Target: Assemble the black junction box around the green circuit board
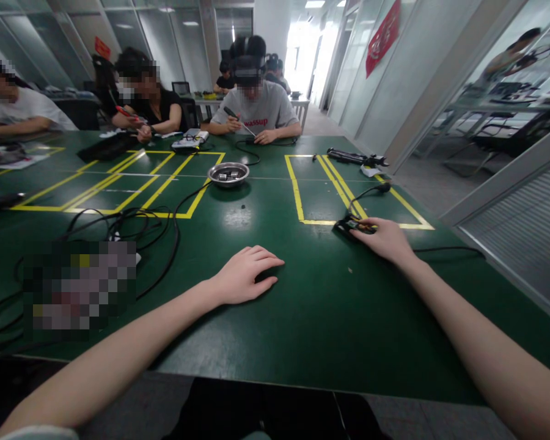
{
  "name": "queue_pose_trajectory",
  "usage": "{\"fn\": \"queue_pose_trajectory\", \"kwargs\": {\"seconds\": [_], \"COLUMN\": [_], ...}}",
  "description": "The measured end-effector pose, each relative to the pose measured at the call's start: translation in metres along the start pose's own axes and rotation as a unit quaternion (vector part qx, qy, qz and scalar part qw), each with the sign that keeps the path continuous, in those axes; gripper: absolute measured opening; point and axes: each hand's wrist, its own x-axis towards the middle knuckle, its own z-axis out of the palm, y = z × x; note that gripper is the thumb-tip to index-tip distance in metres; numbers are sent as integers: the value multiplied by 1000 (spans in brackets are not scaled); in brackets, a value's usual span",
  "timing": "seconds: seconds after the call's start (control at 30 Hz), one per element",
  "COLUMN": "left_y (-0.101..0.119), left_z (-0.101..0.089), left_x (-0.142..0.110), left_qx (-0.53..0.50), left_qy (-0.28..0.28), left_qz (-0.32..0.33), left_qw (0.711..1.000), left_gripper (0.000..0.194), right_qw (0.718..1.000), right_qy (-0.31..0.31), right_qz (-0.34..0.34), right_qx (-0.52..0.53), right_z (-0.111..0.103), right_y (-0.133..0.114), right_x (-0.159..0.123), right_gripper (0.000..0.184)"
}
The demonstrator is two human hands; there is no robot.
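My left hand (244,275) lies palm down on the green table (284,348), fingers stretched and thumb a little apart, holding nothing. Farther to the right, my right hand (387,238) grips the edge of a small black device (348,223) between thumb and fingers. Its shell looks opened, with a bit of circuit board and yellow wires showing; my fingers cover part of it. A short dark cord runs beyond it to a black plug-like end (384,187). Another black cable (449,249) stretches to the right behind my wrist.
Yellow tape (297,198) marks rectangles on the table. A metal bowl (228,175) holds small metal parts. Looped black cables (176,238) surround a blurred item (85,284) at left. A long black tool-like object (355,157) lies at the far right. Several people sit opposite, one holding a screwdriver (231,114).
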Motion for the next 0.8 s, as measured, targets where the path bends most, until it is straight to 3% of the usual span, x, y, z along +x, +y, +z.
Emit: {"fn": "queue_pose_trajectory", "kwargs": {"seconds": [0.1,0.2,0.3,0.37,0.47,0.8], "left_y": [2,3,5,8,12,10], "left_z": [0,-3,-6,-6,-5,-3], "left_x": [0,0,0,0,-1,-3], "left_qx": [-5,-14,-20,-12,16,37], "left_qy": [27,76,64,19,-16,6], "left_qz": [-4,17,73,102,99,44], "left_qw": [1000,997,995,995,995,998], "left_gripper": [34,40,42,39,42,50], "right_qw": [986,932,880,864,861,868], "right_qy": [-77,-171,-241,-254,-247,-196], "right_qz": [-128,-286,-363,-387,-392,-374], "right_qx": [70,142,189,199,209,262], "right_z": [11,14,16,18,20,13], "right_y": [-52,-98,-126,-134,-136,-135], "right_x": [-22,-53,-82,-94,-98,-91], "right_gripper": [27,22,22,23,24,31]}}
